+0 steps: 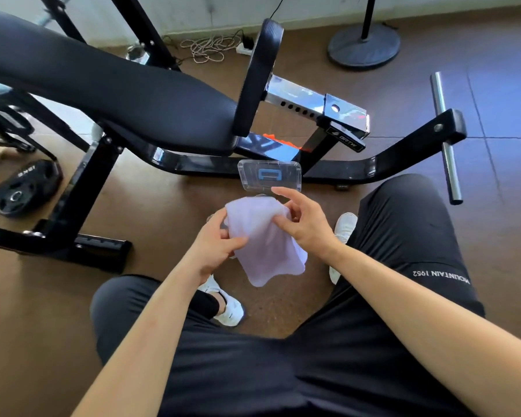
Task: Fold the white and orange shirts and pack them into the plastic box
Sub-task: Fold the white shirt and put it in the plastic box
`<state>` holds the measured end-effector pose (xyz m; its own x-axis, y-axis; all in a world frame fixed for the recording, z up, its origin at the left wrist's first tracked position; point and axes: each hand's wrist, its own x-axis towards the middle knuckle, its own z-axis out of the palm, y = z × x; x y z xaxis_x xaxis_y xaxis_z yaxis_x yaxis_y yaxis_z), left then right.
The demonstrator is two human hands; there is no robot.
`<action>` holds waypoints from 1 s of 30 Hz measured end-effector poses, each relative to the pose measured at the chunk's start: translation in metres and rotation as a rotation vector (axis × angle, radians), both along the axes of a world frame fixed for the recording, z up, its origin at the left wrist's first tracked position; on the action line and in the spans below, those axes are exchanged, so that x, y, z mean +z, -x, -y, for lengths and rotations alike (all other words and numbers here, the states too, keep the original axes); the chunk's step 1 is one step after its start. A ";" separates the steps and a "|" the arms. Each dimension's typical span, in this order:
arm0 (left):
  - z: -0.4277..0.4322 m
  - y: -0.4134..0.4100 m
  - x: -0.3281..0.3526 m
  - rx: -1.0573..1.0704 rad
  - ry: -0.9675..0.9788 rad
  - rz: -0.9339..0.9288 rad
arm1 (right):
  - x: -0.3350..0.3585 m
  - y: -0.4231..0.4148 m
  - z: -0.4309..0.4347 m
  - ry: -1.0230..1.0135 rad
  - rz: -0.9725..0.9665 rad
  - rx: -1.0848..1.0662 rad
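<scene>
Both of your hands are on the white shirt [262, 236], which hangs bunched in the air above the floor [151, 212], between your knees. Your left hand [217, 245] grips its near-left side, thumb across the cloth. Your right hand [303, 225] pinches the upper right edge with thumb and curled fingers, index finger pointing out straight.

The plastic box [269, 175] stands just beyond the shirt, against the base rail of the bench [127, 94]. Only a scrap of the orange shirt [278, 139] shows behind that rail.

The fold looks loose and uneven, with a corner drooping below. Before you pack it, I would square the hanging edges, bring that corner up inside the bundle, and press the layers flat between your palms. Judging by the box, keep the bundle narrow enough to go in without springing open.
</scene>
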<state>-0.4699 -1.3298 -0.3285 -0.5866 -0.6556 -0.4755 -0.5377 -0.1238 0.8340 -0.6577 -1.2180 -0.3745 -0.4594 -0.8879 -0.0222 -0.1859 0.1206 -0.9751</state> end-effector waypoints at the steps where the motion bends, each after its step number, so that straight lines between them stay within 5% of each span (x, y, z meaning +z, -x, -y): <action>1: -0.001 -0.002 -0.005 0.063 0.005 0.034 | 0.000 0.001 -0.001 -0.013 -0.006 0.004; 10: -0.011 -0.011 -0.021 0.126 0.110 -0.071 | 0.003 0.002 -0.006 -0.117 0.017 0.154; 14: -0.012 -0.008 -0.015 0.057 0.142 -0.135 | 0.010 -0.003 -0.002 -0.231 -0.330 0.327; 23: -0.006 -0.008 0.012 0.088 0.193 -0.300 | 0.038 -0.004 0.026 -0.045 -0.861 0.296; 30: 0.006 -0.025 0.002 0.147 0.337 -0.330 | 0.091 0.015 0.036 -0.042 -0.555 0.455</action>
